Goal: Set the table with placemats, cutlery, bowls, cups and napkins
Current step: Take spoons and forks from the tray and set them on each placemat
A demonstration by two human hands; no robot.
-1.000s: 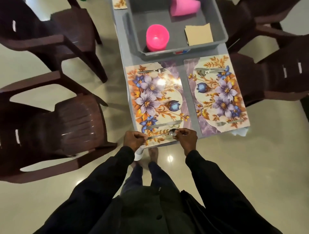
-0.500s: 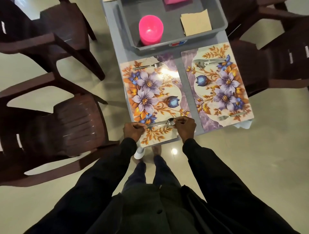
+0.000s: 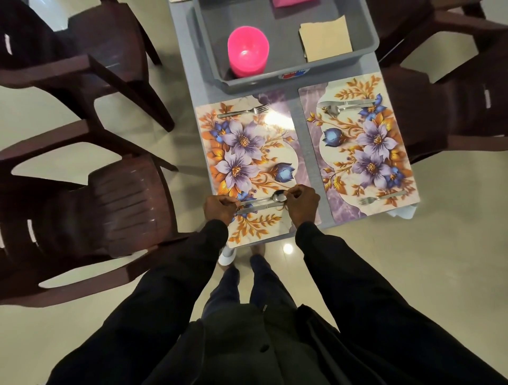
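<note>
Two floral placemats lie side by side on the grey table: the left placemat (image 3: pixel 247 154) and the right placemat (image 3: pixel 360 148). My left hand (image 3: pixel 220 207) pinches the handle end of a spoon (image 3: pixel 277 196) near the left mat's near edge, and my right hand (image 3: pixel 301 203) pinches its bowl end. A knife (image 3: pixel 258 209) lies just below the spoon. A fork (image 3: pixel 244 112) sits at that mat's far edge. The right mat carries a spoon and knife (image 3: pixel 343 105) at the far edge and a fork (image 3: pixel 382 197) at the near edge.
A grey tub (image 3: pixel 275 79) at the back holds a pink cup (image 3: pixel 247 50), another pink item (image 3: pixel 291 2) and a tan napkin (image 3: pixel 325 37). Dark brown plastic chairs stand left (image 3: pixel 90 197) and right (image 3: pixel 445 115) of the table. A white napkin corner (image 3: pixel 404 213) pokes out at the table's right near corner.
Both hands carried the spoon a little farther onto the left mat, up beside the knife. The camera tipped closer, so the tub slid toward the top edge.
</note>
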